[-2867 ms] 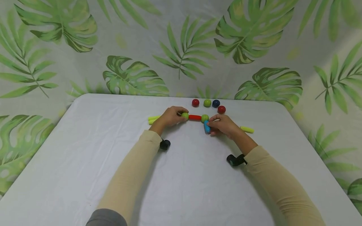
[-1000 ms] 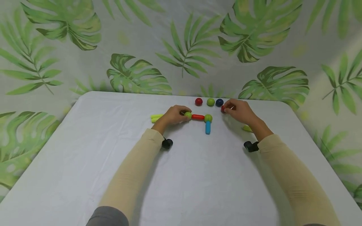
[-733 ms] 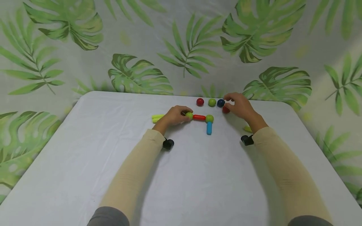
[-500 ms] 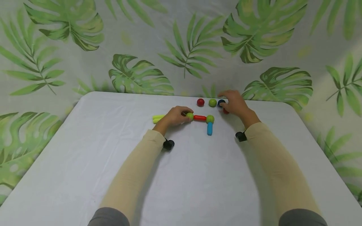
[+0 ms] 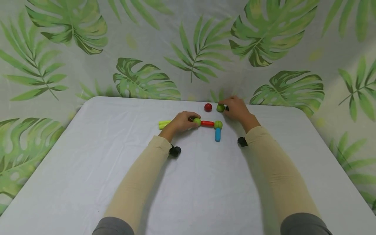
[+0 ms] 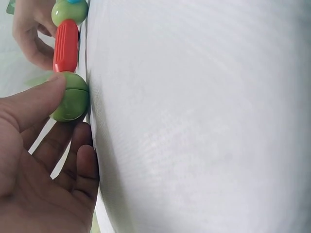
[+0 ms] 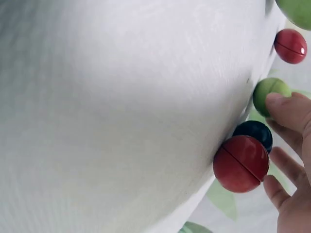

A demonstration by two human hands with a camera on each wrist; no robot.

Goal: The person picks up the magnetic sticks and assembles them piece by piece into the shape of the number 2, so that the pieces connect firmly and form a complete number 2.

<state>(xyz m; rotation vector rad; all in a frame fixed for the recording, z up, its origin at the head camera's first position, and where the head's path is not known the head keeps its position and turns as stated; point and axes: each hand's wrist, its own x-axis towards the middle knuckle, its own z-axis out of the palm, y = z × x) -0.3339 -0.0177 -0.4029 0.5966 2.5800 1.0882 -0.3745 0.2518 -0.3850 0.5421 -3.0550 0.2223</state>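
Observation:
My left hand (image 5: 183, 121) pinches a grooved green ball (image 6: 73, 104) between thumb and fingers. A red ridged stick (image 5: 207, 123) joins that ball to a second green ball (image 5: 218, 124), and a blue stick (image 5: 217, 134) points from the second ball toward the table's front. At the back, my right hand (image 5: 236, 109) has its thumb and forefinger around another green ball (image 7: 271, 96). Beside its other fingers sit a dark blue ball (image 7: 255, 133) and a red ball (image 7: 241, 164); in the head view the hand hides that red ball.
Another red ball (image 5: 208, 107) sits left of the gripped back one. Yellow-green sticks (image 5: 164, 124) lie behind my left wrist. The white table (image 5: 188, 182) ends at a leaf-patterned cloth (image 5: 141, 39), close behind the balls.
My right hand lets go of the blue stick, moves to the red ball at back right, then slides left past the dark blue ball to the green one. My left hand keeps its grip.

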